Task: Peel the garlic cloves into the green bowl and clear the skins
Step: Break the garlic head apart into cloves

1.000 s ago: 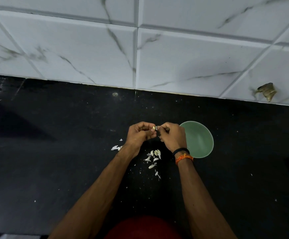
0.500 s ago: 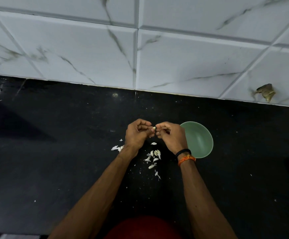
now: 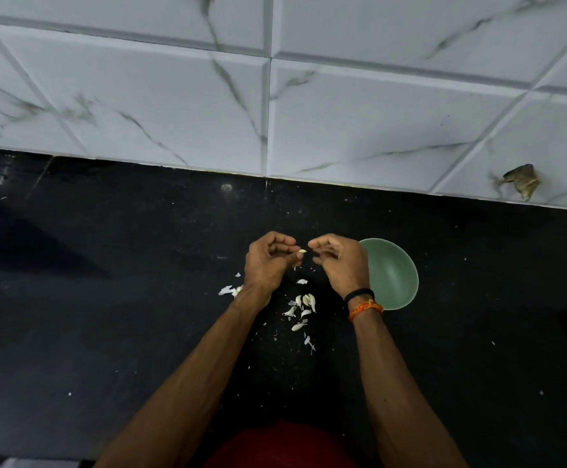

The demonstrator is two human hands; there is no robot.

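The left hand [image 3: 268, 263] pinches a small pale garlic clove [image 3: 301, 254] at its curled fingertips, holding it up off the dark desk [image 3: 106, 298]. The right hand [image 3: 338, 261] sits just beside it, a narrow gap away, fingers curled; whether it pinches a scrap of skin is too small to tell. The green bowl [image 3: 397, 275] stands on the desk just beyond the right hand's outer side, partly covered by that wrist.

By the look of it the task is in its middle stretch. The clove in the left hand looks bare and smooth, so it is probably ready to go into the bowl. No cloves show in the visible part of the bowl, though the near part is hidden behind the wrist. The clearing has not begun: a scatter of skins [image 3: 300, 307] lies on the desk below and between the two hands, and a second small patch of pieces [image 3: 229, 290] sits on the outer side of the left wrist. Some pieces in the scatter look plump enough to be unpeeled cloves.

The skins are thin, papery, white curls and flakes. The bowl is matte, round and smooth-walled. The desk is glossy black stone speckled with fine crumbs.
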